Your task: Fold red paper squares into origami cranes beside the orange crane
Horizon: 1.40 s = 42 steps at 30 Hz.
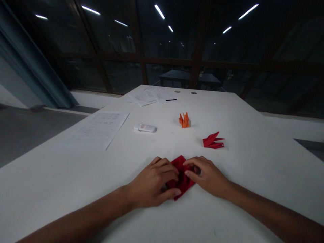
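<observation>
A sheet of red folding paper [182,184] lies on the white table between my hands, partly covered by their fingers. My left hand [157,182] grips its left side, fingers curled over the top and thumb at the lower edge. At the right side my right hand [206,173] pinches the paper between thumb and fingers. Just beyond sits a folded red origami piece [213,141] with pointed tips, lying on its side. Farther back, a smaller orange origami piece [184,120] stands with its points up.
The white table [253,162] holds a white remote-like device [145,128] and a printed sheet [101,128] on the left. Several more papers [149,95] and a dark pen-like stick [171,99] lie toward the far edge, near two round discs. Dark windows [167,33] stand behind.
</observation>
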### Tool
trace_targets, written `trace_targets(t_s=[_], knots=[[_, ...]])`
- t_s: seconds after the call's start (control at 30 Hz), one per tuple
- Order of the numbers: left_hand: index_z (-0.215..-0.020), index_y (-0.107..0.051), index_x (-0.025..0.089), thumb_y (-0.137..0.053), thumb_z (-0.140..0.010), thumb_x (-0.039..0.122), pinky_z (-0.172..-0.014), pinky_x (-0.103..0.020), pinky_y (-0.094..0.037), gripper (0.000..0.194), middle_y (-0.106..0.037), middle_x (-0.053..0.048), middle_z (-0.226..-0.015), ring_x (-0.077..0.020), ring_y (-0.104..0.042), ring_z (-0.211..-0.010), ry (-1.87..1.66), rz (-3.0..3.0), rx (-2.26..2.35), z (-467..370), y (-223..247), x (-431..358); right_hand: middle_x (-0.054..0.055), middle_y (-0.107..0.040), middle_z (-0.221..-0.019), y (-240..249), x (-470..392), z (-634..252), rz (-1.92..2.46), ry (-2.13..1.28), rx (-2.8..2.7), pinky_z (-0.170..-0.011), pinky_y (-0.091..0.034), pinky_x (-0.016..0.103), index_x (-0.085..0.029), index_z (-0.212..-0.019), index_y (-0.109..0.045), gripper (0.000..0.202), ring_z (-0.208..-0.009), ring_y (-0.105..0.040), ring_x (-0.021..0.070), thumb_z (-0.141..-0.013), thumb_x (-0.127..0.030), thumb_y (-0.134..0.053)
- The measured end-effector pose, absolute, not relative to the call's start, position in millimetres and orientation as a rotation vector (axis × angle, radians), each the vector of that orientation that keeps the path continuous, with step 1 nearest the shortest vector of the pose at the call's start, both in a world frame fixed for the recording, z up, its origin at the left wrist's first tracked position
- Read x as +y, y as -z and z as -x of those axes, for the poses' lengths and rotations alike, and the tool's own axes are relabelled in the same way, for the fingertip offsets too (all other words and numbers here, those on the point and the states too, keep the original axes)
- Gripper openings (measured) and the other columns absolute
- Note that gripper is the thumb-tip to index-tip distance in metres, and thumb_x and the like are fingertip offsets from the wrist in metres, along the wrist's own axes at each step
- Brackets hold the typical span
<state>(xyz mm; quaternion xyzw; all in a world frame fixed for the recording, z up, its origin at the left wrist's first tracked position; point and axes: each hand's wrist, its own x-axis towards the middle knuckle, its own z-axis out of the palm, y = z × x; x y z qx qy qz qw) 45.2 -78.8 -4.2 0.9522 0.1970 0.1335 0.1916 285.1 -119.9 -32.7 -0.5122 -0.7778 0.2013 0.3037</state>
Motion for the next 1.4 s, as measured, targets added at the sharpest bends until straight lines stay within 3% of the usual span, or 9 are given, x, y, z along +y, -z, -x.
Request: trace_targets(t_s=[0.13,0.27,0.37,0.5,0.6,0.77,1.17,1.4], knots=[[-0.085,-0.061,0.021,-0.069,-0.088,0.035,-0.09,-0.038,-0.038,0.016,-0.069,0.0,-0.095,-0.0211,-0.056,-0.097,-0.413,-2.596,0.712,-52.2,7.0,-83.5,0.0,-0.07,-0.092,29.4,-119.4,-271.3,1.398,-0.426,-2.049,-0.086,-0.047,0.039,-0.026,-0.109,-0.064,0.018,-0.083,-0.062,0.0197,-0.092,-0.023,-0.068],[-0.08,-0.058,0.02,-0.068,-0.083,0.021,-0.089,-0.037,-0.038,0.011,-0.067,0.0,-0.094,-0.021,-0.054,-0.097,-0.432,-2.585,0.754,-54.5,9.2,-84.4,0.002,-0.066,-0.1,30.6,-120.9,-271.2,1.426,-0.4,-1.997,-0.081,-0.049,0.037,-0.024,-0.109,-0.059,0.023,-0.082,-0.06,0.0193,-0.09,-0.02,-0.07],[-0.081,-0.058,0.02,-0.07,-0.081,0.02,-0.089,-0.037,-0.039,0.012,-0.066,-0.001,-0.093,-0.0211,-0.054,-0.096,-0.42,-2.574,0.745,-54.8,10.6,-83.3,0.004,-0.063,-0.102,34.1,-122.3,-275.1,1.37,-0.321,-2.065,-0.084,-0.048,0.036,-0.023,-0.098,-0.059,0.014,-0.088,-0.059,0.0203,-0.09,-0.016,-0.069],[-0.097,-0.06,0.021,-0.07,-0.079,0.015,-0.092,-0.036,-0.042,0.021,-0.065,-0.002,-0.101,-0.0204,-0.055,-0.1,-0.447,-2.488,0.667,-47.6,7.2,-75.5,0.003,-0.066,-0.092,34.2,-127.0,-274.4,1.236,-0.121,-2.328,-0.088,-0.042,0.041,-0.022,-0.093,-0.065,0.004,-0.091,-0.056,0.0226,-0.096,-0.023,-0.064],[-0.117,-0.057,0.022,-0.067,-0.078,0.008,-0.103,-0.037,-0.042,0.043,-0.06,-0.005,-0.12,-0.0214,-0.052,-0.115,-0.452,-2.427,0.517,-34.5,-1.2,-64.9,0.004,-0.068,-0.098,29.1,-133.3,-272.5,1.231,-0.116,-2.382,-0.089,-0.041,0.043,-0.022,-0.102,-0.068,0.009,-0.095,-0.056,0.0231,-0.097,-0.028,-0.063],[-0.13,-0.053,0.024,-0.064,-0.072,0.0,-0.105,-0.04,-0.044,0.064,-0.06,-0.006,-0.123,-0.0227,-0.053,-0.115,-0.302,-2.432,0.451,-16.7,-11.0,-51.0,0.005,-0.067,-0.106,23.1,-139.8,-274.4,1.281,-0.178,-2.38,-0.093,-0.041,0.044,-0.02,-0.107,-0.069,0.022,-0.101,-0.055,0.0251,-0.09,-0.035,-0.071],[-0.121,-0.063,0.023,-0.058,-0.092,0.012,-0.104,-0.038,-0.045,0.031,-0.067,-0.008,-0.123,-0.0209,-0.057,-0.116,-0.386,-2.393,0.394,-15.8,-1.4,-44.6,0.007,-0.066,-0.11,25.1,-140.8,-275.0,1.286,-0.229,-2.343,-0.098,-0.04,0.046,-0.02,-0.109,-0.067,0.032,-0.105,-0.055,0.0274,-0.082,-0.033,-0.076],[-0.117,-0.065,0.022,-0.06,-0.083,0.004,-0.104,-0.039,-0.044,0.039,-0.067,-0.007,-0.119,-0.0218,-0.058,-0.112,-0.404,-2.377,0.418,-19.1,-0.7,-48.3,0.008,-0.065,-0.112,23.0,-142.1,-273.2,1.284,-0.255,-2.347,-0.1,-0.04,0.047,-0.02,-0.111,-0.066,0.032,-0.107,-0.054,0.0278,-0.082,-0.029,-0.074]])
